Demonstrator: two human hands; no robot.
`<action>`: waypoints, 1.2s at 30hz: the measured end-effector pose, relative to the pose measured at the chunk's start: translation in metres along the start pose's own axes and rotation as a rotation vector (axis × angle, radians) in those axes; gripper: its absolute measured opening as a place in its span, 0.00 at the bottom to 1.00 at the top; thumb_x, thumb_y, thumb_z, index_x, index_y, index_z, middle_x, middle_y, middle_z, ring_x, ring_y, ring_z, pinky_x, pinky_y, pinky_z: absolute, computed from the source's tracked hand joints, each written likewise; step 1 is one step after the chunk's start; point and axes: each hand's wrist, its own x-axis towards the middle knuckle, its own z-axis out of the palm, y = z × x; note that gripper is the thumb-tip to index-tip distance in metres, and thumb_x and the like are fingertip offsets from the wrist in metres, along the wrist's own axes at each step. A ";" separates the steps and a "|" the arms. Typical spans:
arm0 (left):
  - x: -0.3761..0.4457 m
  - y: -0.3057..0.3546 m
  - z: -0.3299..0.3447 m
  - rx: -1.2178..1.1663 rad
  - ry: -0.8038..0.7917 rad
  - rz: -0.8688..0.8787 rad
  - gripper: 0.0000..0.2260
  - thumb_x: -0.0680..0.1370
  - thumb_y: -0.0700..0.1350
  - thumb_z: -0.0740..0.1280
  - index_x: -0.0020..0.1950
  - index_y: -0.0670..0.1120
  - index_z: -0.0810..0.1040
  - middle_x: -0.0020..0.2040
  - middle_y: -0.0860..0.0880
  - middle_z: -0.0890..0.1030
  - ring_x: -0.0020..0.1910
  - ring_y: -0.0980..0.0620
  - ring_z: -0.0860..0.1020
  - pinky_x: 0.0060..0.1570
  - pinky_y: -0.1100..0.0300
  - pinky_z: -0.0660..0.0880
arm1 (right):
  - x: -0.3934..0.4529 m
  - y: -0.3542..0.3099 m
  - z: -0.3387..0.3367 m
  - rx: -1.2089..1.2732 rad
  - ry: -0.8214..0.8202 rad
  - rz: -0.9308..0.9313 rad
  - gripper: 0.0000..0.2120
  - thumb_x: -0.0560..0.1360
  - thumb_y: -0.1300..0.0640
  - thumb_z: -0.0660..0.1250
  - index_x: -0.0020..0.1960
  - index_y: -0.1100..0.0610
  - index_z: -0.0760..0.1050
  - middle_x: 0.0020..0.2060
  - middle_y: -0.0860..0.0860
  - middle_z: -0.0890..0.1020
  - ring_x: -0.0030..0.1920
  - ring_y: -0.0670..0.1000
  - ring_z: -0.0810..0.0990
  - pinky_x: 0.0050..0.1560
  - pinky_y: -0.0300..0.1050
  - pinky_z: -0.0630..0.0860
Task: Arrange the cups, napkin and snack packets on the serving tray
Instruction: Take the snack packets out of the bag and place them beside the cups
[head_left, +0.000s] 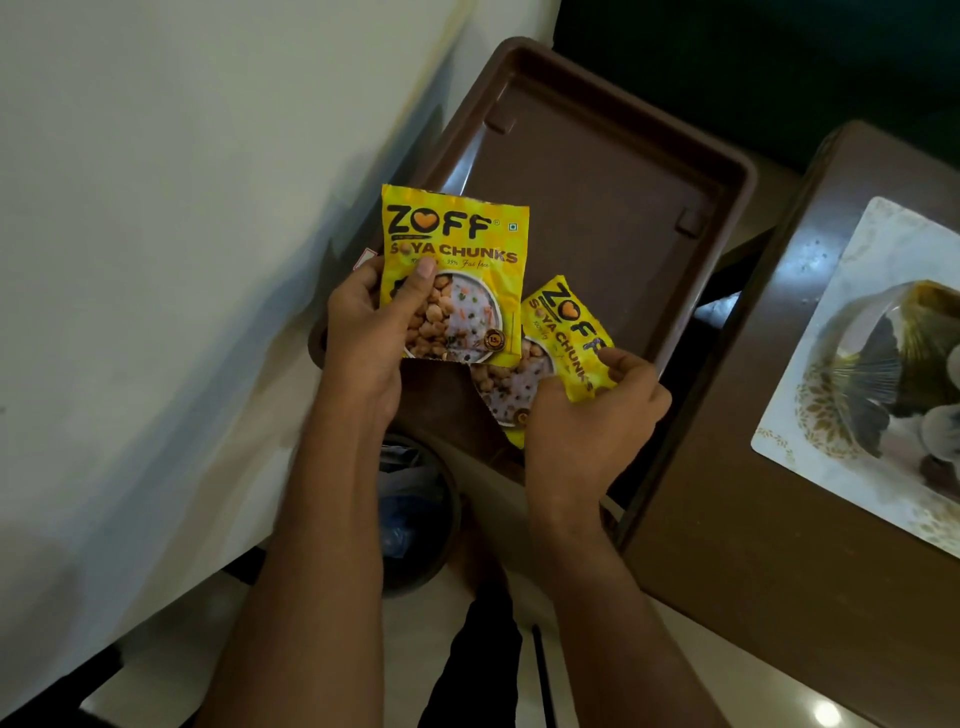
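Observation:
A brown rectangular serving tray (597, 171) lies ahead of me with its floor bare. My left hand (363, 338) grips a yellow soya chunks packet (457, 260) by its lower left corner, upright over the tray's near left corner. Something white and red peeks out behind that packet, too hidden to tell what. My right hand (592, 421) pinches a second, tilted yellow soya chunks packet (561, 343) over the tray's near edge. No cups or napkin are in view.
A white surface (156, 260) runs along the left. A brown table (779, 519) stands at the right with a white patterned mat (841, 467) bearing a plastic-wrapped decoration (893, 364). Below the tray stands a dark round bin (415, 509).

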 end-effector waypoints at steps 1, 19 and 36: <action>0.000 0.001 -0.001 0.003 -0.001 0.000 0.10 0.78 0.49 0.75 0.58 0.49 0.85 0.54 0.49 0.89 0.53 0.47 0.88 0.46 0.55 0.85 | 0.003 0.000 0.002 -0.013 0.003 -0.031 0.23 0.71 0.63 0.75 0.63 0.55 0.71 0.61 0.49 0.68 0.65 0.56 0.73 0.59 0.51 0.78; 0.002 -0.004 -0.002 0.010 -0.046 -0.060 0.22 0.70 0.54 0.78 0.61 0.49 0.82 0.56 0.48 0.88 0.56 0.47 0.87 0.53 0.47 0.85 | 0.067 0.003 0.018 -0.164 -0.210 -0.248 0.39 0.69 0.55 0.81 0.71 0.60 0.63 0.56 0.51 0.81 0.54 0.49 0.82 0.47 0.37 0.75; -0.012 0.000 0.007 -0.098 -0.044 -0.070 0.20 0.73 0.38 0.79 0.64 0.43 0.80 0.55 0.46 0.89 0.55 0.43 0.87 0.51 0.47 0.85 | 0.096 -0.007 -0.011 0.335 -0.486 0.121 0.27 0.68 0.74 0.77 0.63 0.57 0.76 0.50 0.52 0.88 0.50 0.54 0.89 0.51 0.63 0.85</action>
